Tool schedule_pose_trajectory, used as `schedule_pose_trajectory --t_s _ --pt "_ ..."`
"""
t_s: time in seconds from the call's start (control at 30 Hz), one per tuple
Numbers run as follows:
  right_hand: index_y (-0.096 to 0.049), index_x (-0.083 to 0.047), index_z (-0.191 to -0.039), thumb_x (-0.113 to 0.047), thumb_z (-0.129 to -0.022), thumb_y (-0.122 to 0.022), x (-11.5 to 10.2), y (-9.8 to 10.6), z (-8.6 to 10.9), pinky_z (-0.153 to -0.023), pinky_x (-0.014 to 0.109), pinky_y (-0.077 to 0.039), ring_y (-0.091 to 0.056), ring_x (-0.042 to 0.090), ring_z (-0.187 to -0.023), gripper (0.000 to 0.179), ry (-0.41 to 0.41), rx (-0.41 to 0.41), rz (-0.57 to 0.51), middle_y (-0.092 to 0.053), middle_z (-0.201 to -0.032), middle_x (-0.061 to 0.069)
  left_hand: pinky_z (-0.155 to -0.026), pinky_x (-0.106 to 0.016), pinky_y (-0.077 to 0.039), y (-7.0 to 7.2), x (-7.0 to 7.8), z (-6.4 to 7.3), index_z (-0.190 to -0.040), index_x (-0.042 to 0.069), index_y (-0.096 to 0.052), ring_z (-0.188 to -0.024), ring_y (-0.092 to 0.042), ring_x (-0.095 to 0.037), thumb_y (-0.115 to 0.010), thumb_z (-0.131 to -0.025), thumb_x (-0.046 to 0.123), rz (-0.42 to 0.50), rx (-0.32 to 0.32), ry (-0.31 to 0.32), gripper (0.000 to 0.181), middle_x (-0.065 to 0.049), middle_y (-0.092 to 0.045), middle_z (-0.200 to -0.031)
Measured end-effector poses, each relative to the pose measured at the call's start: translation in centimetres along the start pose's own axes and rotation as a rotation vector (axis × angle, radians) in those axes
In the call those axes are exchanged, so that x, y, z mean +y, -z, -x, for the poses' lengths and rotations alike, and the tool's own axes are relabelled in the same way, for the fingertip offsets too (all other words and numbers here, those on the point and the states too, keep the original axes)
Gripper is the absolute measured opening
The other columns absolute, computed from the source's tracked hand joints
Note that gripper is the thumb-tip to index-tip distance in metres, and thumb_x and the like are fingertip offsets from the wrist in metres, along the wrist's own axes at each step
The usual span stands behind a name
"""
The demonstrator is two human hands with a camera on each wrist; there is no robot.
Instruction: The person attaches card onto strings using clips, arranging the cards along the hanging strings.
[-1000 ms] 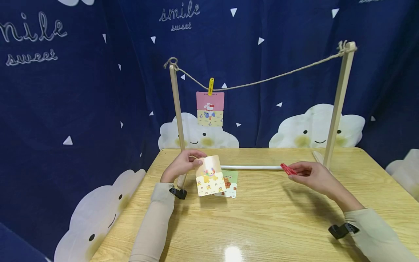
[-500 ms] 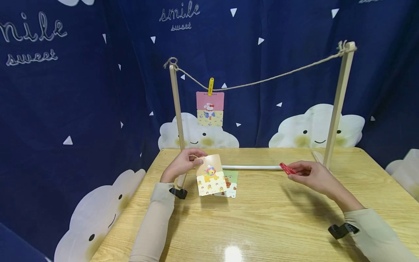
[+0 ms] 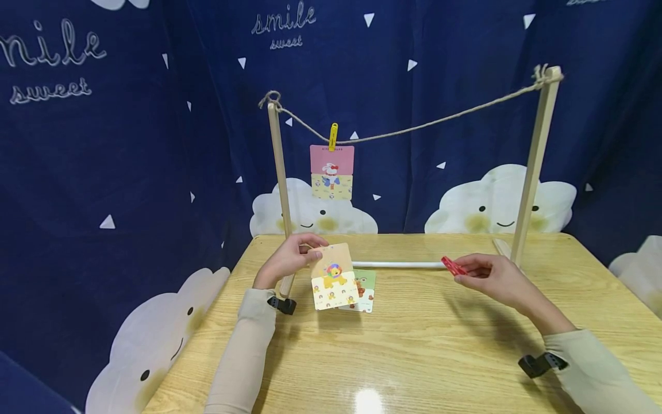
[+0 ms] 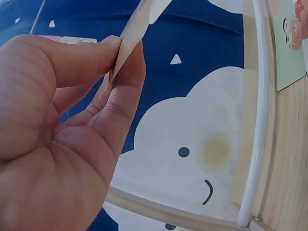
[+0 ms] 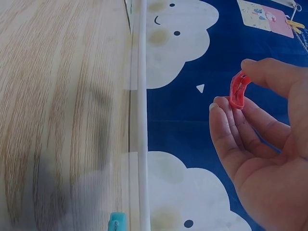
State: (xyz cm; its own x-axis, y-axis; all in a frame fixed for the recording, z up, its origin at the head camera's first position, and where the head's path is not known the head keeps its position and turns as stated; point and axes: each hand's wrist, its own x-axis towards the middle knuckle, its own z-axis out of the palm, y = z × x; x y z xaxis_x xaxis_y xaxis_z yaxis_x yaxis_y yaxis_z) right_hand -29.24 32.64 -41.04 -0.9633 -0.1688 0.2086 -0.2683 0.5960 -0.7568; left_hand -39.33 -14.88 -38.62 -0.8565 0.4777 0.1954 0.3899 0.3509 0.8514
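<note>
My left hand (image 3: 291,259) pinches a card with a yellow lion (image 3: 334,282) by its upper left corner, between thumb and fingers, above the table. Partly behind it lies a green and white card with a bear (image 3: 367,290). My right hand (image 3: 493,279) holds a red clothespin (image 3: 454,266) between thumb and fingertips, off to the right over the table; the right wrist view shows the clothespin (image 5: 238,90) at the fingertips. A pink and yellow rabbit card (image 3: 332,172) hangs from the twine (image 3: 429,123) by a yellow clothespin (image 3: 333,137).
Two wooden posts, left (image 3: 279,167) and right (image 3: 538,167), carry the twine. A white rod (image 3: 398,264) runs low between them along the wooden table (image 3: 393,351). In the right wrist view a teal clothespin (image 5: 117,221) shows at the bottom edge. A blue curtain (image 3: 403,75) hangs behind.
The lion card has tilted slightly, moving a little up and right in my left hand, its glare fading. My right hand with the red clothespin has shifted only slightly.
</note>
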Motion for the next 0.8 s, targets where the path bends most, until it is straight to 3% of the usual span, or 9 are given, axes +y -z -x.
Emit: schedule_pose_trajectory --t_s 0.23,0.53,0.8 --pt "-0.071 -0.005 -0.124 -0.032 -0.092 -0.081 -0.14 -0.03 0.02 -0.071 0.024 -0.057 -0.069 0.012 -0.084 0.042 -0.002 0.003 0.006 -0.073 -0.101 0.010 -0.072 -0.031 -0.057 -0.07 0.37 0.08 -0.123 0.012 -0.072 -0.090 -0.070 -0.025 -0.067 -0.100 0.006 0.001 0.001 -0.011 0.024 -0.013 -0.065 -0.120" --pt "-0.071 -0.006 -0.126 -0.032 -0.092 -0.080 -0.31 -0.06 0.03 -0.071 0.024 -0.057 -0.068 0.011 -0.085 0.044 0.004 -0.003 -0.004 -0.073 -0.103 0.010 -0.078 -0.045 -0.059 -0.13 0.76 0.08 -0.121 0.014 -0.072 -0.090 -0.071 -0.021 -0.068 -0.100 0.006 -0.016 0.009 -0.013 0.023 -0.009 -0.066 -0.122" --pt "-0.071 -0.006 -0.125 -0.031 -0.092 -0.081 -0.61 -0.06 0.13 -0.071 0.024 -0.057 -0.068 0.012 -0.085 0.043 0.008 0.000 -0.012 -0.073 -0.102 0.010 -0.077 -0.035 -0.059 -0.23 0.92 0.05 -0.121 0.013 -0.071 -0.094 -0.072 -0.023 -0.067 -0.101 0.008 -0.008 0.010 -0.014 0.021 -0.009 -0.067 -0.121"
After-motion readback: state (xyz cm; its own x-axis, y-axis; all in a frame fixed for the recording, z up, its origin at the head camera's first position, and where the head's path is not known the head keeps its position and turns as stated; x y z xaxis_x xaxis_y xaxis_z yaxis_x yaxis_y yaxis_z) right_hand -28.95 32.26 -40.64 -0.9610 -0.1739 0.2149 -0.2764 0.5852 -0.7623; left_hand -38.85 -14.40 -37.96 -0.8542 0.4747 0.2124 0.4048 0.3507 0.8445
